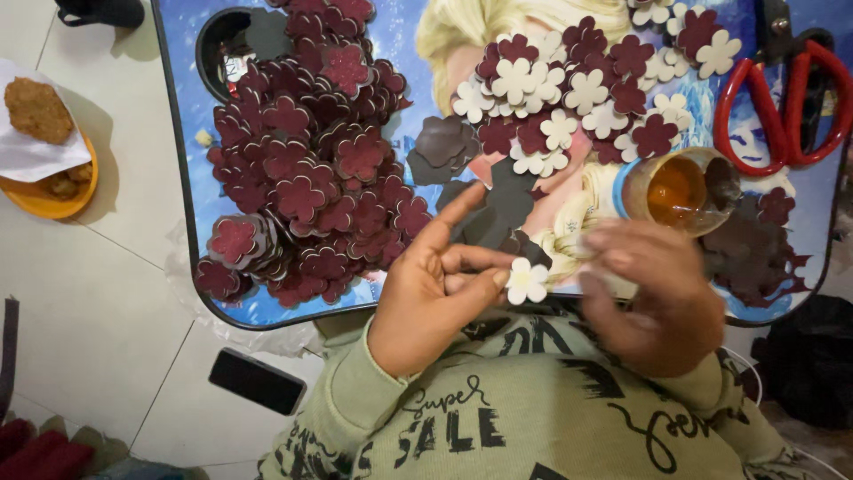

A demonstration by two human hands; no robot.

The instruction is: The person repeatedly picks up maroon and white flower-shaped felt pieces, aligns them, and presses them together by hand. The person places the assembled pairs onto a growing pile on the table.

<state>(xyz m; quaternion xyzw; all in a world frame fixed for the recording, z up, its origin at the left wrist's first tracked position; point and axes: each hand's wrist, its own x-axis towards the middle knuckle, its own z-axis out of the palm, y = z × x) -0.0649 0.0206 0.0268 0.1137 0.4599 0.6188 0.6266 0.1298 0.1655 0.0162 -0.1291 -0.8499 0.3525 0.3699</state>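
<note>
My left hand (433,293) pinches a small white flower-shaped cutout (528,281) between thumb and fingers, just above my lap at the tray's near edge. My right hand (653,293) is blurred; it grips a tilted plastic bottle of amber glue (675,188) with its open mouth facing up over the tray. A large heap of maroon flower cutouts (306,169) fills the tray's left half. A mixed pile of white and maroon flowers (577,93) lies at the top middle. Several dark grey flower pieces (484,191) sit between the piles.
The blue picture-printed lap tray (191,178) has a round cup hole (233,44) at its top left. Red-handled scissors (786,102) lie at the top right. On the tiled floor: a yellow plate with fried food (44,151) and a black phone (258,380).
</note>
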